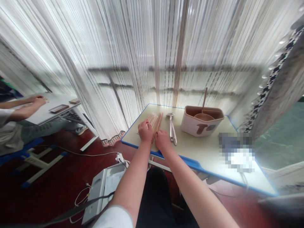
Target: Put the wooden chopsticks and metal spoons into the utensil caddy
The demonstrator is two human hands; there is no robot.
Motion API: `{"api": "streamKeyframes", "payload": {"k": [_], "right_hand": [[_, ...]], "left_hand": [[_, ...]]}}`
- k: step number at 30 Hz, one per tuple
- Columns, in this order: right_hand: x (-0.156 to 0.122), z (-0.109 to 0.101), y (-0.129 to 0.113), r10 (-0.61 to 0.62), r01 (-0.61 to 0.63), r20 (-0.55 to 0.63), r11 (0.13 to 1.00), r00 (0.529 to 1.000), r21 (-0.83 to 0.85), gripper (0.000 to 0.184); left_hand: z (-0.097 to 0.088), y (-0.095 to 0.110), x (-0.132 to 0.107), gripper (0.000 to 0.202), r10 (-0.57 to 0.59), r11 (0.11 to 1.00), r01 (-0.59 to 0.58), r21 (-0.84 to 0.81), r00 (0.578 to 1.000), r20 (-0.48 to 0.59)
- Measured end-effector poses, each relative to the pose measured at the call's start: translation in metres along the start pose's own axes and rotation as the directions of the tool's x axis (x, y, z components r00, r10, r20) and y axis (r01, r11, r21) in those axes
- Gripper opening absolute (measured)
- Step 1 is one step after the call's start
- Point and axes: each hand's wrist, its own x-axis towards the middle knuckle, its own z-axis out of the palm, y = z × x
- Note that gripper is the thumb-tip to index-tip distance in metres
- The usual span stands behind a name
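On the small cream table (190,148), my left hand (145,130) curls over a bunch of pale wooden chopsticks (153,119), whose near ends it partly hides. My right hand (162,139) is closed at the near end of the darker brown chopsticks (158,123), lying side by side just right of the pale ones. Its fingertips are partly hidden. Metal cutlery (172,129), seemingly spoons or forks, lies together to the right. Beyond it stands a pink and brown utensil holder (201,122) with compartments and one brown stick (204,98) upright in it.
A blurred-out object (237,152) occupies the table's right side. White string curtains (142,47) hang behind. On the left, another person's hands (38,100) rest at a white table (47,110). A grey box (104,183), power strip and cables lie on the floor.
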Motion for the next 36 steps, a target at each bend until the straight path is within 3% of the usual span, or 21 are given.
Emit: {"api": "streamKeyframes", "payload": {"k": [13,26,36], "right_hand": [[-0.015,-0.014,-0.011,0.085,-0.084,0.010,0.991,0.996,-0.101,0.020],[-0.019,-0.022,-0.012,0.271,-0.250,0.090,0.949,0.958,-0.194,0.022],[-0.025,-0.029,-0.011,0.245,-0.214,0.143,0.956,0.959,-0.203,0.022]], "left_hand": [[-0.001,0.001,-0.001,0.030,-0.015,1.000,0.015,-0.003,0.998,-0.055],[-0.003,0.003,-0.003,0.033,0.006,1.000,-0.006,0.022,1.000,-0.003],[-0.001,0.002,-0.005,0.031,0.000,1.000,0.000,-0.011,1.000,0.021]]}}
